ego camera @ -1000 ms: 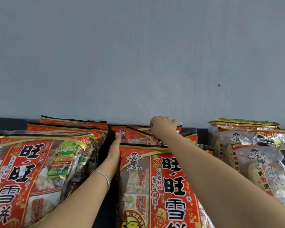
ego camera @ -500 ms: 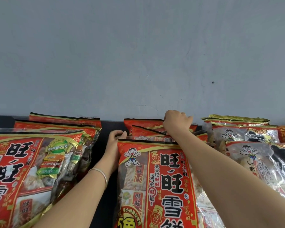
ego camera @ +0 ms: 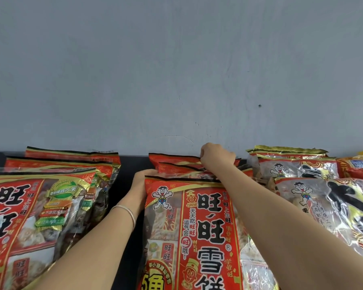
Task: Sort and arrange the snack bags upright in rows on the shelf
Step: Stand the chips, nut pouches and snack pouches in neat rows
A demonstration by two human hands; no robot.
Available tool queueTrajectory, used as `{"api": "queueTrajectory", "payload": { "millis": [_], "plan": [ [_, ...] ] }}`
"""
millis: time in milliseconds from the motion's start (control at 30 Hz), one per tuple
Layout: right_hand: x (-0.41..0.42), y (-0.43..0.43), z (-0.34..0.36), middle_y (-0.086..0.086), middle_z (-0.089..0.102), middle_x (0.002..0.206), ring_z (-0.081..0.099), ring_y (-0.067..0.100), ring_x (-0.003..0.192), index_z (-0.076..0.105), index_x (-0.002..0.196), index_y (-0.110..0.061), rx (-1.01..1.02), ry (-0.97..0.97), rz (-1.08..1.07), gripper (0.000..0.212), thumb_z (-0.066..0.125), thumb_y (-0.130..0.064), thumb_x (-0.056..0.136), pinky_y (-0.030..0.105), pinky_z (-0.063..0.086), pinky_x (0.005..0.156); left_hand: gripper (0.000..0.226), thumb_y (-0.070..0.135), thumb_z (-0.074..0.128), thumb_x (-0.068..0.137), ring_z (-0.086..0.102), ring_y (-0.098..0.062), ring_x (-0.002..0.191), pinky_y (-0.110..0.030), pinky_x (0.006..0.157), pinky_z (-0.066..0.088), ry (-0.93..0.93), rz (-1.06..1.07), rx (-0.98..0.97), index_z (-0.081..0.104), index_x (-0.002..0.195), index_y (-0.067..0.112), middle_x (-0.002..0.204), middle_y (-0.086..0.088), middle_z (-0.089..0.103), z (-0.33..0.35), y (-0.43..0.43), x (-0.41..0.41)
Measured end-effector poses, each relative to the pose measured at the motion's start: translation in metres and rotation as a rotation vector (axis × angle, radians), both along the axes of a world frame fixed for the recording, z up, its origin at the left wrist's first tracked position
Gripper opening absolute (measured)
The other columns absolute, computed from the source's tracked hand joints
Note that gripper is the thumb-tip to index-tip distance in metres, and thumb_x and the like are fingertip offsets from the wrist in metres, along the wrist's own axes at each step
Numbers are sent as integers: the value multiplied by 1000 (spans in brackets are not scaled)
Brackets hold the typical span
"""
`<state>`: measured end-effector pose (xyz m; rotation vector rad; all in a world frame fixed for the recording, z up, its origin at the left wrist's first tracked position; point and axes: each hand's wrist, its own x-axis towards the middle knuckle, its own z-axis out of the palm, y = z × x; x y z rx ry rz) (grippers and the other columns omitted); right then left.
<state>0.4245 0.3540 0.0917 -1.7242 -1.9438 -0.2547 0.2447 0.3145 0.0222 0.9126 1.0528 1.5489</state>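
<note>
Red foil snack bags (ego camera: 19, 216) are lined up on the dark shelf (ego camera: 132, 162). The rear bag (ego camera: 172, 159) is pinched at its top seam by the right hand (ego camera: 217, 156), the front bag (ego camera: 208, 227) at its corner by the left hand (ego camera: 142, 182); with both grips closed, bags should be squared upright evenly.

I wear one thing that shows: a thin bangle (ego camera: 127, 213) round my left wrist. It is a slim, silvery-white band, smooth and plain, with a soft shine along its curve, and it hangs a little loose just behind my left hand (ego camera: 140, 185). My left forearm (ego camera: 88, 254) is bare from that band back as far as I can see. My right hand (ego camera: 217, 156) and right forearm (ego camera: 291, 233) are bare too.
</note>
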Motion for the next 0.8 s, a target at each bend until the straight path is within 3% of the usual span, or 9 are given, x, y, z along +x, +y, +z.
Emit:
{"api": "queueTrajectory", "payload": {
  "millis": [67, 233, 333, 433, 500, 600, 633, 700, 800],
  "plan": [
    [4, -1, 4, 2, 55, 85, 50, 23, 78, 61, 104, -17, 39, 7, -42, 24, 46, -5, 91, 43, 38, 97, 5, 6, 65, 83, 63, -27, 59, -34, 60, 56, 6, 26, 26, 63, 82, 1, 75, -16, 64, -1, 3, -1],
    [9, -2, 8, 4, 56, 87, 52, 24, 79, 61, 106, -17, 34, -7, -93, 24, 46, -5, 91, 35, 38, 78, 18, 12, 68, 83, 66, -31, 72, -39, 67, 56, 18, 49, 118, 63, 96, 1, 89, -19, 69, -5, 0, -6],
    [3, -1, 3, 6, 61, 108, 56, 27, 98, 60, 118, -20, -41, -11, -28, 28, 50, -13, 92, 40, 41, 86, 18, 12, 67, 85, 67, -30, 70, -34, 57, 55, 11, 20, 57, 63, 98, 1, 88, -18, 68, -3, -4, -7],
    [2, -8, 8, 8, 54, 124, 50, 31, 116, 58, 123, -20, 125, -50, 46, 32, 50, -14, 92, 43, 43, 92, 22, 20, 65, 87, 68, -31, 76, -37, 62, 55, -2, 18, 35, 63, 103, 4, 94, -18, 69, -2, -6, -10],
    [2, -14, 13, 8, 60, 116, 55, 28, 106, 61, 113, -17, 171, -31, 122, 24, 49, -13, 93, 36, 47, 79, 26, 26, 61, 90, 68, -33, 81, -38, 66, 55, 1, 35, 71, 62, 107, 6, 99, -18, 69, 0, -8, -11],
    [4, -18, 14, 3, 66, 95, 62, 22, 86, 64, 95, -16, -107, -28, 262, 17, 59, -32, 92, 33, 51, 72, 22, 28, 57, 92, 64, -34, 95, -44, 79, 54, 21, 191, 148, 62, 107, 12, 105, -13, 66, 6, -10, -10],
    [6, -18, 12, 1, 65, 87, 61, 19, 81, 64, 92, -15, -196, -52, 297, 24, 61, -38, 91, 33, 51, 74, 16, 29, 56, 93, 63, -31, 99, -47, 84, 52, 123, 286, 196, 61, 103, 19, 105, -8, 64, 9, -9, -10],
    [11, -18, 10, -3, 56, 71, 53, 14, 67, 62, 82, -13, -277, -55, 334, 31, 59, -42, 92, 31, 46, 70, 11, 34, 54, 90, 59, -22, 104, -49, 92, 46, 600, 472, 306, 62, 98, 33, 107, 5, 61, 16, -7, -9],
    [18, -23, 11, -1, 48, 62, 45, 13, 59, 54, 65, -13, -317, -28, 348, 42, 53, -43, 95, 25, 36, 58, 18, 34, 51, 94, 56, -13, 103, -39, 92, 41, 1264, 603, 405, 67, 102, 34, 111, 12, 61, 30, -13, 6]
  ]
}}
